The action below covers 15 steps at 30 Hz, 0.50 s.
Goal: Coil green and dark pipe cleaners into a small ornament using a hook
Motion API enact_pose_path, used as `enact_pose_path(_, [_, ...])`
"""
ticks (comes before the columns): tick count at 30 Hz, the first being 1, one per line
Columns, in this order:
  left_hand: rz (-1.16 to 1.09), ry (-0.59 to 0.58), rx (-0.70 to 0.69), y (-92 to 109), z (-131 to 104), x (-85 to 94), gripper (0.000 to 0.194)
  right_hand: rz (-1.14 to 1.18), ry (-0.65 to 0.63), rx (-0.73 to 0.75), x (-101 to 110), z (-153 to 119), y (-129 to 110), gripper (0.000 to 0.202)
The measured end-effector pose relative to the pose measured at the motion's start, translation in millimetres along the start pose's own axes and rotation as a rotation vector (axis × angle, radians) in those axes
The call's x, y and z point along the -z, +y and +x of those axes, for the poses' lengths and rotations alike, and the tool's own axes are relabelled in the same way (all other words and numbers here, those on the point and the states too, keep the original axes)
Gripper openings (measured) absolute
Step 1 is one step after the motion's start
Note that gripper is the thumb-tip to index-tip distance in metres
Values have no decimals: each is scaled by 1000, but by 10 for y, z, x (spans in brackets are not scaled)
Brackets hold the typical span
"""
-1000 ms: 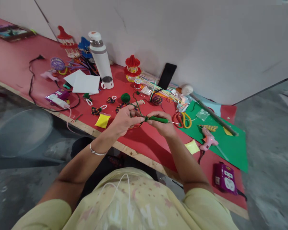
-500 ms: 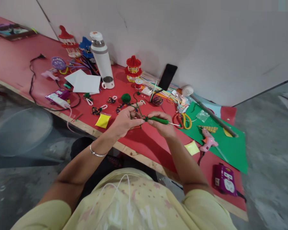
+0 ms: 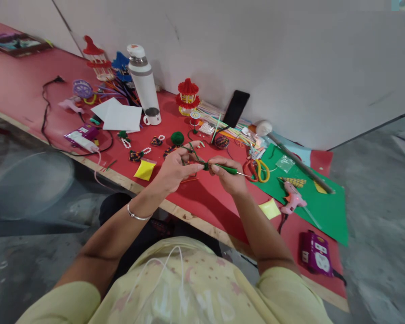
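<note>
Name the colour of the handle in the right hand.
The handle is green, best seen in the head view.

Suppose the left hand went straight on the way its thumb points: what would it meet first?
Past the small green yarn piece it holds, the left hand would probably meet the right hand, which grips a green-handled tool; with one view, depth is uncertain.

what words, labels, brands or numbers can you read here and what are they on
None reads clearly.
Yellow shirt: large pale letters, upside down and too faint to read surely.
Thread spool: label too small.
Purple box at right: markings too blurred.
Green-handled tool: no lettering visible.
</note>
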<state>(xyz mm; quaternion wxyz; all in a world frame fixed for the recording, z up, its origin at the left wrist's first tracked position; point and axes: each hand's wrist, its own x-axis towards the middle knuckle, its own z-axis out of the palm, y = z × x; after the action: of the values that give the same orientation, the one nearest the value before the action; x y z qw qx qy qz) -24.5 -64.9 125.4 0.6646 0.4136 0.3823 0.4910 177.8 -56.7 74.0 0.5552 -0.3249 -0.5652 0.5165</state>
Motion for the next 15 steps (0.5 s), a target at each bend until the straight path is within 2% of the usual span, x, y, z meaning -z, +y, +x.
enact_pose_path(3, [-9, 65, -10, -42, 12, -22, 95, -81, 92, 111, -48, -8, -35, 19])
enact_pose_path(6, [149, 162, -158, -95, 13, -30, 92, -216, 187, 184, -78, -17, -99, 16])
enact_pose_path(10, [401, 210, -310, -136, 9, -3, 84, -272, 156, 165, -69, -29, -157, 14])
enact_pose_path(12, [393, 195, -308, -130, 10, 8, 84, -239, 128, 143, -56, -30, -154, 14])
enact_pose_path(15, [218, 126, -237, -95, 11, 1, 88, -160, 111, 123, -43, -24, -121, 15])
